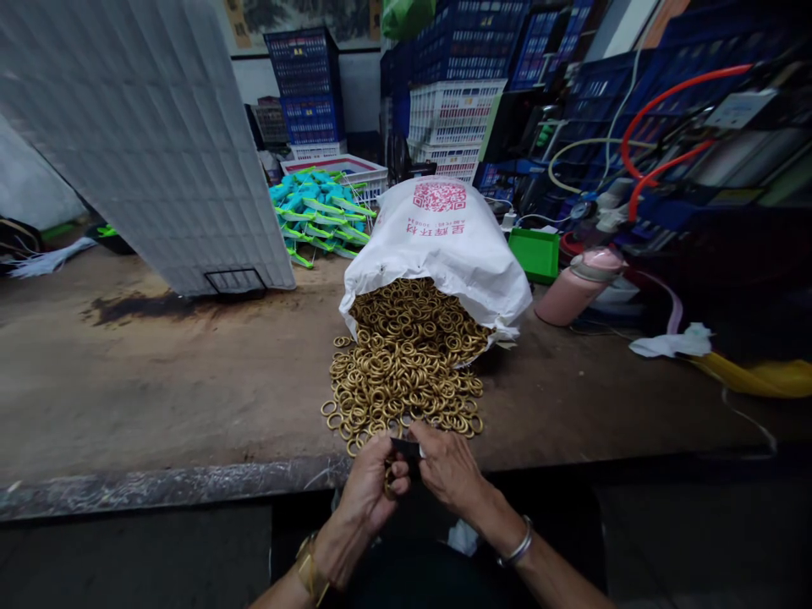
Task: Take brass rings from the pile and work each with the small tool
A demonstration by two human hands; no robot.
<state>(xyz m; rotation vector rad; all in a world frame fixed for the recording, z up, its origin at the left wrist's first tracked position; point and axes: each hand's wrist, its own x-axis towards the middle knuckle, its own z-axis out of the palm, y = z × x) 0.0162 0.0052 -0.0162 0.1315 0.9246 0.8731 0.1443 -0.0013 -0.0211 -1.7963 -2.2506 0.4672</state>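
While the left hand (379,475) and right hand (452,474) pinch one flat black strip (404,448), seemingly mid-step, many round gold-coloured rings (397,381) lie loose on the brown counter (241,389) at their twelve o'clock, apparently unworked.

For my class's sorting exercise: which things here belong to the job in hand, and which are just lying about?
Apparently in the job:
small black strip, held
gold-coloured round rings
white printed sack

Apparently lying about:
pink cylindrical container
green rectangular tray

white bag (437,254): upside-down red 星辉环材 txt (436,229) + qr (440,196).
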